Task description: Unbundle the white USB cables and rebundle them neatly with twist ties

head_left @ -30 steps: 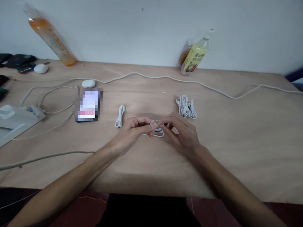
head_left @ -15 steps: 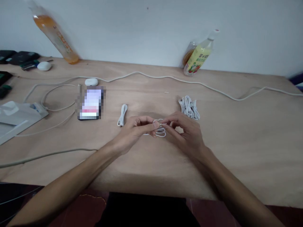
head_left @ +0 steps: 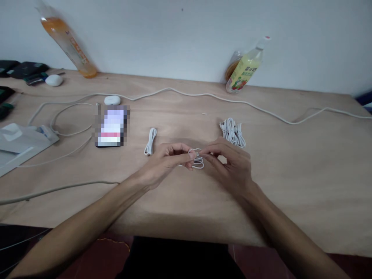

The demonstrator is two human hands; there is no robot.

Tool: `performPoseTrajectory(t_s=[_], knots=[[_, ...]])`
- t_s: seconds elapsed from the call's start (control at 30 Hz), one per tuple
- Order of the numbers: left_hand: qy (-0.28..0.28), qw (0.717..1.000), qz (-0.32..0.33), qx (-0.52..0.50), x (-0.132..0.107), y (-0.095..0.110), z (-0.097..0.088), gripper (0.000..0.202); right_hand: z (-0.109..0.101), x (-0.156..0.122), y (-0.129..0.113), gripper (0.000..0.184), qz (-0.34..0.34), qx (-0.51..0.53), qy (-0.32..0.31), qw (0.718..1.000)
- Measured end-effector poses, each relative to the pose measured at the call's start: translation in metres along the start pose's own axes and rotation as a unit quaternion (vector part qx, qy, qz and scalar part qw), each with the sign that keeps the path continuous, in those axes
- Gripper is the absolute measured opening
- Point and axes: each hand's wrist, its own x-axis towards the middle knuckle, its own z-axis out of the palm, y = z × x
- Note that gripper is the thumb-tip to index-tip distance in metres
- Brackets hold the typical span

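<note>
My left hand (head_left: 164, 164) is closed on a coiled white cable (head_left: 198, 166) just above the table, thumb on top. Loops of the coil stick out past its fingertips to the right. At the coil, my right hand (head_left: 232, 161) pinches a thin white twist tie (head_left: 195, 149) between thumb and forefinger; its end is mostly hidden by the fingertips. A single folded white cable (head_left: 150, 141) lies on the table beyond my left hand. Behind my right hand rests a pile of several bundled white cables (head_left: 232, 132).
A phone (head_left: 112, 126) and a white earbud case (head_left: 112, 100) lie left of the hands. One long white cord (head_left: 206, 94) crosses the wooden table (head_left: 290, 174). An orange drink bottle (head_left: 68, 46) and a yellow bottle (head_left: 245, 68) lean against the wall.
My right fingertips have shifted slightly and now cover more of the tie's thin end. The left hand and the coil have hardly moved.
</note>
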Motion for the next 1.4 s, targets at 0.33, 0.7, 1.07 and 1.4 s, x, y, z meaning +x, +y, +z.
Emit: performPoseTrajectory(t_s=[0.33,0.7,1.07,1.4], knots=[[-0.001,1.000,-0.001,-0.027,-0.0007,0.0023,0.0032,0.022,-0.0041,0.0020,-0.0010,0.019,0.036,0.026,-0.004,0.999],[-0.009,0.998,-0.012,-0.067,-0.0009,0.0041,0.0047,0.020,-0.0029,0.0023,-0.0020,0.014,0.044,0.025,-0.008,0.999],[0.003,1.000,-0.005,-0.031,-0.0004,0.0042,0.0022,0.022,-0.0016,0.0024,-0.0051,0.014,0.083,0.038,0.001,0.996],[0.008,1.000,0.000,-0.012,0.0002,0.0026,0.0015,0.020,-0.0020,0.0022,-0.0050,0.013,0.095,0.059,-0.011,0.994]])
